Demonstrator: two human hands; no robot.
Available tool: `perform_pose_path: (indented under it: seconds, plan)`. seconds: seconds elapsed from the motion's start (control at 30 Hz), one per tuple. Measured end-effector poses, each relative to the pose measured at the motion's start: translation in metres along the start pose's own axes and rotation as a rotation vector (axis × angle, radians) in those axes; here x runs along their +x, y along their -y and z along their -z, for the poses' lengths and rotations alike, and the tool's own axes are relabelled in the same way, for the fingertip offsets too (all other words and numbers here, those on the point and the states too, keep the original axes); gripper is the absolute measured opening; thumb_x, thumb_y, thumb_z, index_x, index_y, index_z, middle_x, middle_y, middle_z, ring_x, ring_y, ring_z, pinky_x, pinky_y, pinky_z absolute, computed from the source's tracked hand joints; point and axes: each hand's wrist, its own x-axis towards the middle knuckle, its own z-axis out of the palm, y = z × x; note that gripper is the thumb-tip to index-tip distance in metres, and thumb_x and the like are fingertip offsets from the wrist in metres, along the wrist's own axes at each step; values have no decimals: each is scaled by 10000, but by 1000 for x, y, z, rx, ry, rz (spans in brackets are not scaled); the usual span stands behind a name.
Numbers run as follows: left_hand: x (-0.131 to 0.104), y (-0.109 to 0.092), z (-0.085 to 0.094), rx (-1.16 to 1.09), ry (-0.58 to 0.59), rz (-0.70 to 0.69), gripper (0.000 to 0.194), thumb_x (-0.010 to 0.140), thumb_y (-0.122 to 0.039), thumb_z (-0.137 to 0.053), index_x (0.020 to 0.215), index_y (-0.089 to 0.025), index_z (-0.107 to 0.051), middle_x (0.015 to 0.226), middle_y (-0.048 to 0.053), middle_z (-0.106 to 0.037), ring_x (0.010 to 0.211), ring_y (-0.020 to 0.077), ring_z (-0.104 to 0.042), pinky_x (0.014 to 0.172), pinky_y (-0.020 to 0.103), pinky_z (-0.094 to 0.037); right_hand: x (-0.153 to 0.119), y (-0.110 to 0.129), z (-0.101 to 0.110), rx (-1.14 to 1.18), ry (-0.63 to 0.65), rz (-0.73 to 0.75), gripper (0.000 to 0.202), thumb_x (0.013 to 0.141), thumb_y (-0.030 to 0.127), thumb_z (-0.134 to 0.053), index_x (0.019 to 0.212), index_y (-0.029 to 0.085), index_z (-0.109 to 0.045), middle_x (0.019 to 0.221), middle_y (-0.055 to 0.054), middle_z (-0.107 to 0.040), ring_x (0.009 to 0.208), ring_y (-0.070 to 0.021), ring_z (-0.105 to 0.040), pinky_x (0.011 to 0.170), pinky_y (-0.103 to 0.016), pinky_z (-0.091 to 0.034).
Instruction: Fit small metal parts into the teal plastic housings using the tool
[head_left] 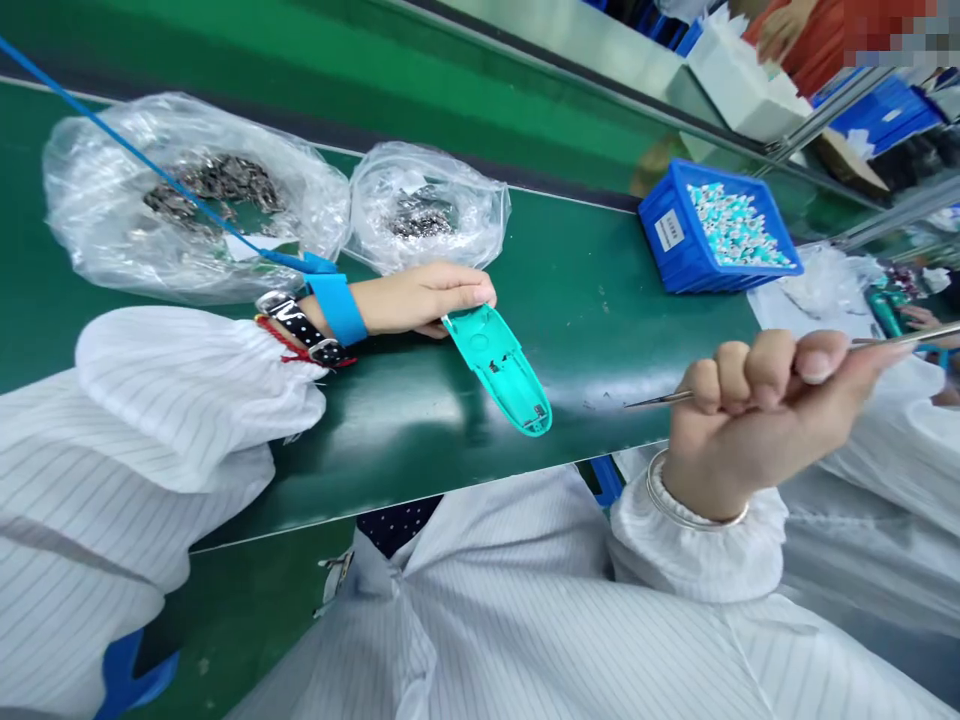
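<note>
My left hand (442, 295) pinches the upper end of a teal plastic shell half (499, 350), whose hollow inner side faces up. Small dark and metal parts sit inside the shell, near its middle and at its rounded far end. To the right, my right hand (757, 410) is closed around a pair of thin metal tweezers (660, 400). The pointed tip aims left toward the shell, with a gap between them. A blue wrist strap (341, 308) with a cord circles my left wrist.
Two clear plastic bags hold small metal parts: a large bag (300, 210) and a smaller bag (480, 215). A blue bin (679, 265) of teal and white pieces stands at the back right of the green work surface (577, 260). Other people's hands show at the right.
</note>
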Motion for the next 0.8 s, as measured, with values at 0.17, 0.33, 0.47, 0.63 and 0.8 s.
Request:
perform_pose_path:
  seconds: [0.17,0.33,0.47,0.63,0.8]
  plan:
    - [-2,-2,0,-133,23,33,496,875,-625,-391,909,-159,-559,598,-7,-418,493,80,-396,454,188,-337,-10,-9,-5,-96,46,59,401,948,453,-458,638,202,-422,445,80,-297,349,-43,-194,334,-175,-168]
    - [-5,-12,1,-247,72,66,447,854,-605,-478,842,-161,-530,592,-20,-386,467,65,-355,425,174,-288,-18,-26,-6,-364,231,-61,184,946,357,-497,1075,237,-550,471,95,-394,356,-70,-285,362,-205,-221]
    - [-6,-13,0,-298,95,55,455,842,-620,-495,811,-166,-503,586,-32,-375,449,62,-337,401,177,-273,-18,-39,-6,-613,539,-337,224,947,371,-481,1123,235,-509,693,24,-597,519,-82,-474,452,-212,-321]
    - [-7,-9,-4,-368,86,17,432,851,-585,-520,801,-158,-480,598,-45,-379,434,46,-341,378,163,-262,-22,-63,-20,-672,664,-480,284,814,415,-641,834,209,-447,740,36,-522,629,-82,-496,544,-203,-396]
    - [-19,-20,-13,-423,-30,88,361,938,-435,-457,1173,-162,-454,555,-84,-416,379,49,-363,369,155,-265,-16,-64,-5,-799,692,-442,440,700,549,-677,703,224,-381,621,51,-419,506,-89,-407,441,-219,-364]
